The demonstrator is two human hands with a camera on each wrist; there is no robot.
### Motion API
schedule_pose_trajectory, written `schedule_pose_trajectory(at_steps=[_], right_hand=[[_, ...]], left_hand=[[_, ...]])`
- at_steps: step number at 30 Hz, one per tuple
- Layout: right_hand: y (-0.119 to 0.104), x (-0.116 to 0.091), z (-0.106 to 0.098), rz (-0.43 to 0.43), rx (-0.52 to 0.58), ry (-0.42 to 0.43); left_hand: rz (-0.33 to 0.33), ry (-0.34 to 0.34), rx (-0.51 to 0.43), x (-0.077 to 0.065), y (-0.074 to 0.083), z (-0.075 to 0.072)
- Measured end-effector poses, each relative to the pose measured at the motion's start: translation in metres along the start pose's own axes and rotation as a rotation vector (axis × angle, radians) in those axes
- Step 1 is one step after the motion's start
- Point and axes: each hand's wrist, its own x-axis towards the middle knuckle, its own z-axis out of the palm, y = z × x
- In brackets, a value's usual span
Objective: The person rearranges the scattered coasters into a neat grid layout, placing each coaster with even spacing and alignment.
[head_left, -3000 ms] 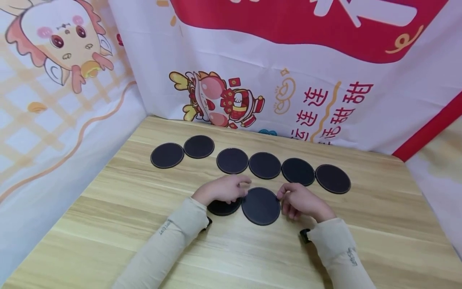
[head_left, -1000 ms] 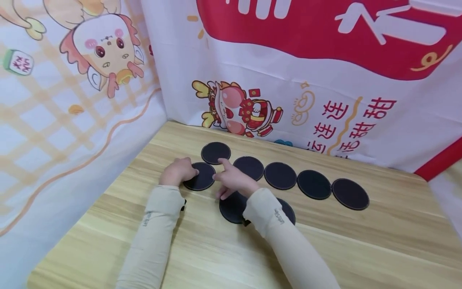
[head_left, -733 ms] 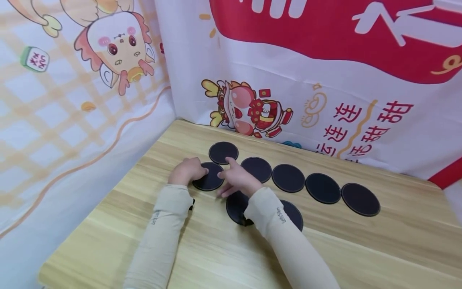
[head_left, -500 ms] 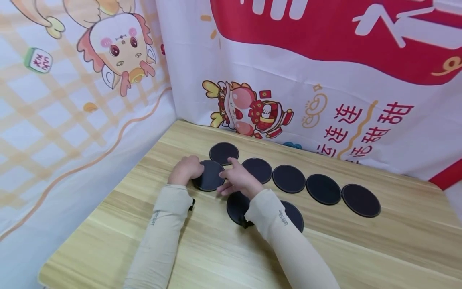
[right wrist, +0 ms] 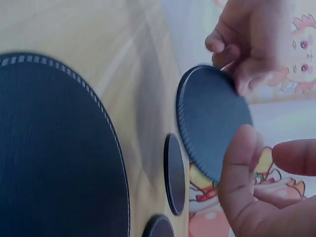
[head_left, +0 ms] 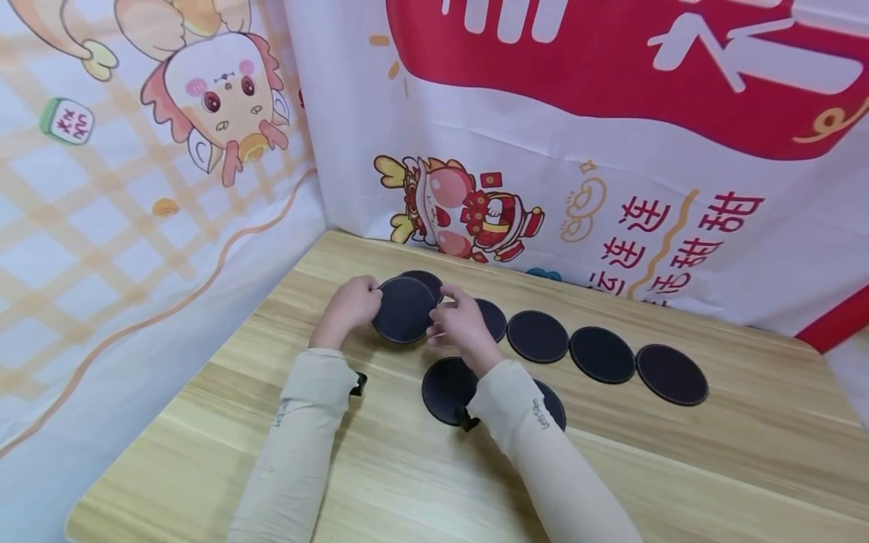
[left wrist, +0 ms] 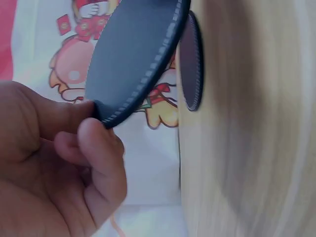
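My left hand [head_left: 353, 302] pinches the left edge of a black round coaster [head_left: 405, 309] between thumb and fingers. In the left wrist view the held coaster [left wrist: 133, 59] is tilted and raised off the table, its stitched rim showing. By its right edge is my right hand [head_left: 465, 324], fingers bent. The right wrist view shows this hand's thumb and finger spread apart, one fingertip [right wrist: 243, 140] overlapping the coaster's edge. Behind the held coaster a second coaster [head_left: 434, 280] lies flat, partly hidden.
Several black coasters, such as this one [head_left: 538, 336], lie in a row to the right on the wooden table [head_left: 380, 467]. Two more, a nearer-left coaster [head_left: 446, 392] and one partly under the right sleeve [head_left: 523, 415], lie closer in. A printed cloth [head_left: 353, 98] hangs behind.
Both hands have gone from the near coasters to the one at far left. In the last half second that coaster has risen off the table in my left hand.
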Motion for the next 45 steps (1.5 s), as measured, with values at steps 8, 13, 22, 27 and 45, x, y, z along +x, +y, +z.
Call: schedule_pose_trajectory(at_steps=[8, 13, 22, 27, 45], right_hand=[[-0.003, -0.008, -0.028, -0.071, -0.116, -0.106], [-0.002, -0.015, -0.042, -0.082, -0.161, -0.158], [-0.001, -0.036, -0.070, -0.183, -0.076, -0.203], [-0.001, -0.050, -0.091, -0.247, -0.008, -0.209], [-0.010, -0.102, -0.156, -0.404, 0.050, -0.104]], left_hand=[[0.045, 0.003, -0.229, -0.004, 0.011, -0.004], [0.017, -0.045, -0.380, -0.007, 0.019, 0.001], [0.092, -0.114, -0.588, -0.014, 0.047, 0.012], [0.163, -0.134, -0.637, -0.024, 0.066, 0.019], [0.400, -0.565, -0.677, -0.043, 0.125, 0.050]])
